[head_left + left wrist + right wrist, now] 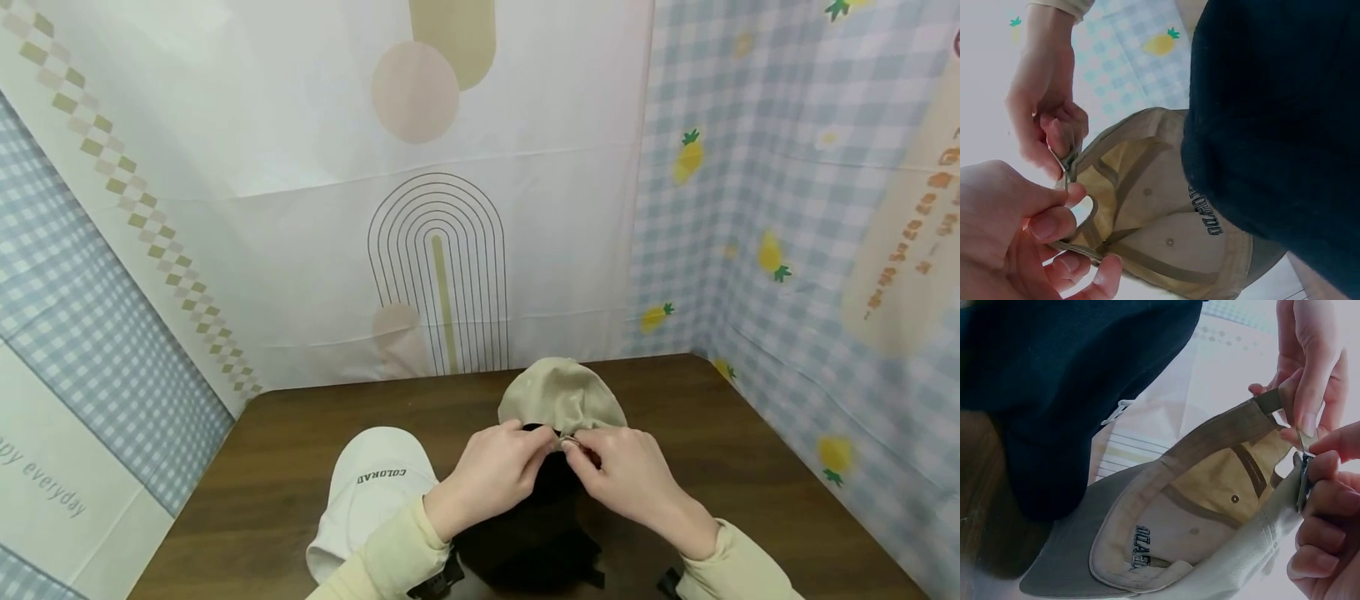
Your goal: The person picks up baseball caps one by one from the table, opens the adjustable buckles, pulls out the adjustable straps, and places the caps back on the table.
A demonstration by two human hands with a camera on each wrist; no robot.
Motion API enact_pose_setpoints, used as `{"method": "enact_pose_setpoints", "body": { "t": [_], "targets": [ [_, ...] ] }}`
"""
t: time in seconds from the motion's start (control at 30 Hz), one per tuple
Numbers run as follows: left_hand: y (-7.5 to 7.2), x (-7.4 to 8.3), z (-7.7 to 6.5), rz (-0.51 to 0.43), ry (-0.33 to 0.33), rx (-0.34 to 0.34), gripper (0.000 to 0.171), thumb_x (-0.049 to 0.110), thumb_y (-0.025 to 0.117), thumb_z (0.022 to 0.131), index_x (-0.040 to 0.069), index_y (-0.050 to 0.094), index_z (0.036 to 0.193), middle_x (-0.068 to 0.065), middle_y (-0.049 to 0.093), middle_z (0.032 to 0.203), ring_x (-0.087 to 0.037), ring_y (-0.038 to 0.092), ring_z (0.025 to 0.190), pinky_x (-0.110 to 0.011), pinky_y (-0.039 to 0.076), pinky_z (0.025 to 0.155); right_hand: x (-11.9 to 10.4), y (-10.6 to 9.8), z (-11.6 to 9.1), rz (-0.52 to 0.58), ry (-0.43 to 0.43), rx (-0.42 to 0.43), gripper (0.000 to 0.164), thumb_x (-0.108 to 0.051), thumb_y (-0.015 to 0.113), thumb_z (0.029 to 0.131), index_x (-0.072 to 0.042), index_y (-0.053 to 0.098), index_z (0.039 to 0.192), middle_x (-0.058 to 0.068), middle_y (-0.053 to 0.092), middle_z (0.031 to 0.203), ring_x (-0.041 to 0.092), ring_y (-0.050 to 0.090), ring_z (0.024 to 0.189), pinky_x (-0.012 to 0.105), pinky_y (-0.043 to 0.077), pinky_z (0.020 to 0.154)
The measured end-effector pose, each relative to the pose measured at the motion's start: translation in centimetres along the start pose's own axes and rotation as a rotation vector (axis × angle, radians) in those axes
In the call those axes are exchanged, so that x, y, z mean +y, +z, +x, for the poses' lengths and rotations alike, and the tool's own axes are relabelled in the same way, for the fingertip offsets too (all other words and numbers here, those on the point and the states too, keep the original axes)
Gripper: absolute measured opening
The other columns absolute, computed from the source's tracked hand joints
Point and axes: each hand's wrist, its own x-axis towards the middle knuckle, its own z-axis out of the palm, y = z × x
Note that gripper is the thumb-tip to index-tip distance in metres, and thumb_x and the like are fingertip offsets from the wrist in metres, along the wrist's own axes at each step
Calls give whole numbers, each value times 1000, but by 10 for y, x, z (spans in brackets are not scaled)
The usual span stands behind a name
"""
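A beige baseball cap point(558, 390) is held up, with its inside and dark stitched lettering facing the wrist cameras. My left hand point(491, 467) pinches the end of the cap's back strap point(1065, 181) between thumb and fingers. Opposite it, my right hand point(633, 475) pinches the small metal buckle point(1303, 484) at the other side of the strap. The fingertips of both hands nearly meet at the buckle. Below the hands is a black cap point(525, 537), which blocks part of both wrist views. How far the strap passes through the buckle is hard to tell.
A white cap point(375, 487) with dark lettering lies on the brown wooden table point(262, 483), left of the black cap and beside my left forearm. Printed cloth point(315, 250) hangs behind the table and along both sides.
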Motion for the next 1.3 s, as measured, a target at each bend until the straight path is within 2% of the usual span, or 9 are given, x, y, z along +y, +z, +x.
{"method": "enact_pose_setpoints", "body": {
  "t": [0.27, 0.53, 0.83, 0.97, 1.1, 1.3],
  "targets": [
    [-2, -3, -4, -56, -16, -41, 9, 23, 59, 102, 23, 67, 97, 12, 56, 69, -7, 42, 62, -20, 32, 49, -1, 1, -1, 40, 24, -37, 49, -15, 70, 91, -29, 36, 58, -22, 24, 54, -5, 22, 45, 19, 24, 43],
    [-2, -11, -5, -124, -62, -114, 11, 26, 59, 103, 24, 69, 105, 13, 55, 75, -7, 52, 70, -22, 41, 57, 0, 4, -2, 14, -28, -27, 49, -14, 71, 89, -30, 36, 59, -23, 24, 55, -7, 23, 46, 18, 25, 44],
    [-6, -9, -6, -103, -52, -148, 13, 26, 57, 104, 25, 70, 107, 12, 59, 78, -9, 54, 73, -22, 43, 58, -1, 0, -1, 17, -51, -46, 48, -13, 69, 88, -29, 36, 58, -24, 22, 54, -8, 18, 45, 17, 21, 43],
    [-6, -7, -5, -97, -36, -133, 11, 25, 58, 103, 25, 69, 104, 13, 58, 74, -8, 49, 68, -20, 38, 53, -1, -1, -2, -1, -40, -45, 49, -13, 69, 88, -29, 34, 57, -24, 20, 54, -8, 17, 45, 17, 21, 43],
    [-6, -3, -4, -76, -34, -107, 10, 25, 58, 103, 24, 67, 98, 14, 50, 66, -7, 43, 65, -20, 34, 52, 0, -1, -1, -32, -40, -18, 50, -13, 69, 86, -29, 32, 56, -24, 18, 53, -7, 15, 45, 17, 19, 42],
    [-7, 2, -6, -79, -49, -94, 11, 25, 59, 103, 24, 64, 93, 16, 46, 63, -7, 41, 63, -19, 33, 52, 1, 0, 1, -30, -52, 1, 51, -12, 68, 84, -28, 30, 55, -25, 16, 53, -9, 12, 45, 16, 16, 42]
  ]
}}
